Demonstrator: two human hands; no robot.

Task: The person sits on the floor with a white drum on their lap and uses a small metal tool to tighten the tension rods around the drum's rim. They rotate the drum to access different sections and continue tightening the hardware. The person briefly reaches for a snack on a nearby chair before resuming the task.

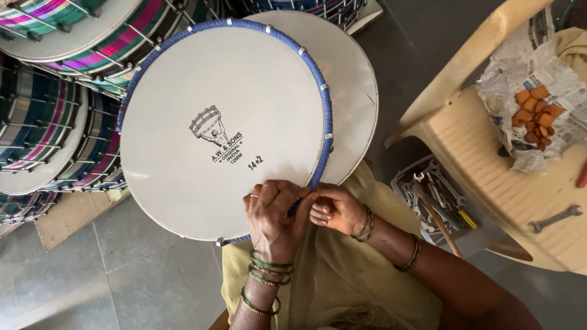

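Striped drums (55, 98) were stacked at ten o'clock. A cream plastic chair (489, 165) stood at three o'clock, bearing fried snacks (535, 113) on newspaper (565, 85) and a spanner (554, 218). A tool tray (431, 192) sat beside it.

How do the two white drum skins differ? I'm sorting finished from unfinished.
The front skin has blue cord wound round its rim and a black print; the back skin shows a bare rim and no print. Both hands touch the front skin's rim; the back skin is half hidden. Both are round and white.

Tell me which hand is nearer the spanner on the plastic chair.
Right. The right hand pinches the drum rim on the side toward the spanner; the left hand lies beyond it, farther away.
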